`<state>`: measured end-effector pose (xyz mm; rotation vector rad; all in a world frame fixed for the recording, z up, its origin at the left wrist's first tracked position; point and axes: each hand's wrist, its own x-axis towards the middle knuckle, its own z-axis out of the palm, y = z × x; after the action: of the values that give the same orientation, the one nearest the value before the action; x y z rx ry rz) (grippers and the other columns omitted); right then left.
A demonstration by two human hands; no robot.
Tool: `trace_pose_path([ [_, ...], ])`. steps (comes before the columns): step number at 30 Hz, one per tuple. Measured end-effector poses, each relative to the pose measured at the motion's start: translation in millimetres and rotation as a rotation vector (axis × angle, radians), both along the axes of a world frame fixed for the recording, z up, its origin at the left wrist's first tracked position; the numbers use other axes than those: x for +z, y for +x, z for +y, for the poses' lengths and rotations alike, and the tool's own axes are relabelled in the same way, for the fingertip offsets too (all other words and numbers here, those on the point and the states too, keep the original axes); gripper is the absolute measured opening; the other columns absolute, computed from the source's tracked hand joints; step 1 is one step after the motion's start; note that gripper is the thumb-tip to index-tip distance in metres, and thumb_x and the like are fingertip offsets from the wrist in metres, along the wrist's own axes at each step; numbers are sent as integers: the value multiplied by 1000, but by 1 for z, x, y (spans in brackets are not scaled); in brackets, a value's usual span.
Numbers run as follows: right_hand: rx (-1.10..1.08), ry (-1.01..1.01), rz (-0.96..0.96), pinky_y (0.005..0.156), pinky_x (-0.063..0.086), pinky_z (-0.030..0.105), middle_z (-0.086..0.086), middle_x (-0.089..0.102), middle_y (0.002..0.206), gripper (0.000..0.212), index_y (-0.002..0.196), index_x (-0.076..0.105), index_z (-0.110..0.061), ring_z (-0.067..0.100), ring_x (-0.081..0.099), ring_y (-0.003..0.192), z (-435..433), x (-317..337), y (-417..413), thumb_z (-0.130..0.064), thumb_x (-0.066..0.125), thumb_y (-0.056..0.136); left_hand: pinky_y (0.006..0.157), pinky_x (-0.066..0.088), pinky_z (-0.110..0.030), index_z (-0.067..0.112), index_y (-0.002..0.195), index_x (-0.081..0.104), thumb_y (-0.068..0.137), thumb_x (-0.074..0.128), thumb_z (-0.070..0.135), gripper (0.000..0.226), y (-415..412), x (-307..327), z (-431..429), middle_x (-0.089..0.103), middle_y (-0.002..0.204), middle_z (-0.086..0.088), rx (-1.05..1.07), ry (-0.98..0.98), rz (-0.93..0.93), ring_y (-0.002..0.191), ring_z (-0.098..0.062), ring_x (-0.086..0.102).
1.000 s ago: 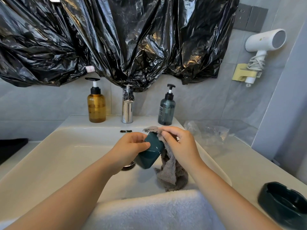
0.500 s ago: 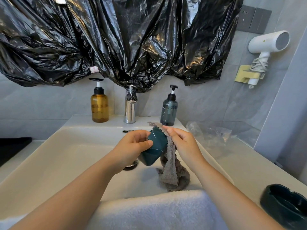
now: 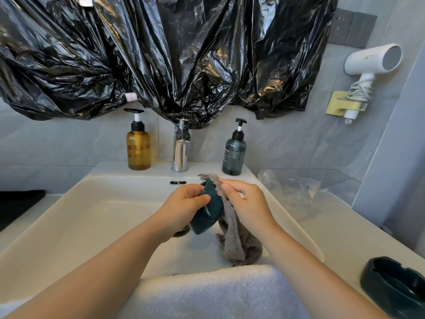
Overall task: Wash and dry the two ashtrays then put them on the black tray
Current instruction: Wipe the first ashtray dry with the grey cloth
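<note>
grip: my left hand (image 3: 184, 203) clasps the teal ashtray (image 3: 208, 217), tipped on edge over the sink (image 3: 92, 215); my right hand (image 3: 248, 203) pinches the grey cloth (image 3: 234, 240) against it | handling: I judge it rigid, weighty, slippery if wet, chippable; hold across the rim | count: ashtrays 2, second ashtray (image 3: 395, 284) on the counter, right; cloth 1; white towel (image 3: 218, 293) 1
</note>
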<state>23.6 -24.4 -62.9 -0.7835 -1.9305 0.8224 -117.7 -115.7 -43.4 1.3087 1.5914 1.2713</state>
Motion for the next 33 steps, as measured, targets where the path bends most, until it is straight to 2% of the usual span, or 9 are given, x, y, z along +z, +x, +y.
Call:
trace_pose_path([
  [2, -33, -55, 14, 95, 52, 28, -15, 73, 104, 28, 107, 76, -19, -1, 64, 99, 2, 0, 1, -27, 50, 101, 74, 47, -31, 11, 95, 66, 98, 49, 13, 18, -1, 0, 0, 70, 92, -12, -2, 18, 9, 83, -24, 63],
  [4, -24, -56, -11, 103, 48, 31, -14, 70, 114, 29, 114, 73, -19, 0, 61, 108, 1, -1, 3, -26, 47, 102, 73, 47, -31, 9, 95, 66, 99, 48, 13, 18, -1, 0, 0, 69, 90, -12, 8, 29, 21, 81, -24, 62],
  [7, 70, -1, -65, 115, 33, 25, -12, 53, 142, 35, 135, 58, -24, 1, 44, 132, -5, 0, 2, -23, 45, 102, 78, 49, -37, 10, 93, 66, 98, 49, 13, 18, -2, -1, 2, 70, 95, -14, 37, 38, 26, 86, -29, 63],
  [11, 132, 62, -131, 116, 24, 20, -15, 43, 149, 38, 140, 50, -31, -5, 33, 138, -9, 1, -2, -29, 42, 104, 86, 52, -43, 9, 100, 66, 98, 51, 16, 17, -3, -2, 3, 71, 101, -15, 43, 34, 55, 96, -33, 65],
  [18, 123, -204, 85, 111, 40, 33, -15, 63, 126, 33, 126, 59, -36, 0, 55, 120, -1, 3, -1, -36, 33, 105, 67, 50, -19, 16, 99, 67, 99, 46, 11, 21, -4, 1, -3, 72, 87, -1, -45, 151, -45, 78, -12, 65],
  [21, 148, -197, 139, 107, 44, 37, -12, 66, 123, 33, 125, 62, -30, 5, 59, 117, -2, 2, 3, -33, 36, 105, 74, 50, -27, 15, 102, 67, 98, 48, 12, 19, -2, 3, -3, 72, 88, -3, -96, 133, -108, 80, -16, 65],
  [24, 189, -165, 80, 107, 44, 35, -9, 66, 125, 33, 123, 65, -28, 6, 58, 120, -4, 1, 1, -26, 38, 104, 69, 50, -27, 19, 96, 68, 97, 52, 23, 16, 3, 5, -3, 73, 76, 3, -89, 73, -196, 69, -11, 67],
  [29, 154, -28, -9, 107, 35, 15, -16, 56, 136, 32, 129, 59, -34, -7, 46, 126, -5, 5, -1, -23, 44, 103, 75, 50, -32, 16, 95, 68, 98, 51, 16, 17, 0, 2, -1, 71, 82, 0, -40, 116, -143, 78, -17, 64],
  [33, 92, -101, -10, 113, 40, 34, -11, 53, 140, 37, 139, 51, -28, 6, 47, 130, -3, 3, -3, -33, 38, 104, 70, 53, -26, 18, 99, 67, 98, 50, 12, 18, -1, 2, -2, 73, 89, 1, -44, 133, -83, 80, -13, 67],
])
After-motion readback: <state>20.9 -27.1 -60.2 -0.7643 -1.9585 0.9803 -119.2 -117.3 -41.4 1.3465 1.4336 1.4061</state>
